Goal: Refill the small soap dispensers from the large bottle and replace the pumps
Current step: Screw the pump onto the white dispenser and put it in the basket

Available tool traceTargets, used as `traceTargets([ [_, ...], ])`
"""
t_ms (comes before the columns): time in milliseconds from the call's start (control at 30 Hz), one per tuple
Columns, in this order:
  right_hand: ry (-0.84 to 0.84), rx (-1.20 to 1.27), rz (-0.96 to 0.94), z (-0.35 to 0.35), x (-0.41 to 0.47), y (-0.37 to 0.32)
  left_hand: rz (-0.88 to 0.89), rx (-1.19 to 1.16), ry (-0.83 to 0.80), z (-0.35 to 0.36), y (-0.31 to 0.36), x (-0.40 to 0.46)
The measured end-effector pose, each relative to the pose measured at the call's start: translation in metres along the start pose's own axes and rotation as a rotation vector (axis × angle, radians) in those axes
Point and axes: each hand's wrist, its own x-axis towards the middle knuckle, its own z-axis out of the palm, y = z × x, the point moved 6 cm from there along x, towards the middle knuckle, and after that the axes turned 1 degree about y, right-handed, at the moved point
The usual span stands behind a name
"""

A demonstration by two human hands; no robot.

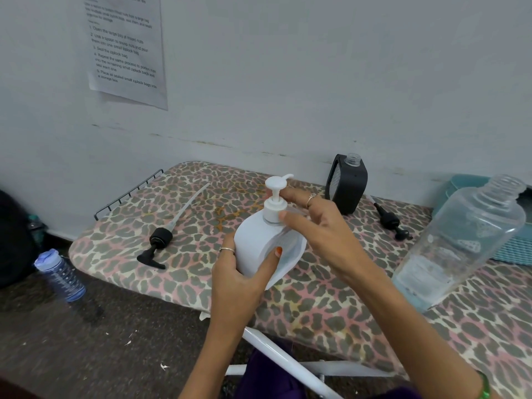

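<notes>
My left hand (241, 272) grips a small white soap dispenser (259, 246) around its body, above the ironing board. A white pump (275, 203) sits in its neck. My right hand (319, 228) pinches the pump's collar with thumb and fingers. The large clear bottle (460, 243) stands uncapped at the right, with a little liquid at its bottom. A black small dispenser (347, 184) stands uncapped at the back by the wall. One black pump (391, 221) lies beside it. Another black pump with a long tube (161, 240) lies at the left.
A leopard-print ironing board (316, 306) bears everything, with a wire rack (126, 194) at its left end. A teal basket (512, 249) sits at the far right. A blue water bottle (60, 276) stands on the floor at the left. A printed sheet (126, 47) hangs on the wall.
</notes>
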Motion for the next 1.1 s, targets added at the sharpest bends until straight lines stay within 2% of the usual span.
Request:
traceTargets([
  [300,0.199,-0.005,-0.006,0.0024,0.0024,0.0043,-0.009,0.003,0.011,-0.0002,-0.0001,-0.0003],
  [667,0.051,0.007,0.001,-0.0057,0.0021,0.0043,0.000,0.005,0.000,-0.0004,-0.0003,-0.0001],
  [933,0.182,-0.014,-0.010,-0.0037,0.0064,0.0068,0.005,-0.010,0.001,0.0002,0.0011,-0.0004],
  [1100,0.162,-0.052,-0.011,-0.0020,0.0064,0.0044,-0.002,-0.014,-0.007,0.0005,0.0015,-0.0004],
])
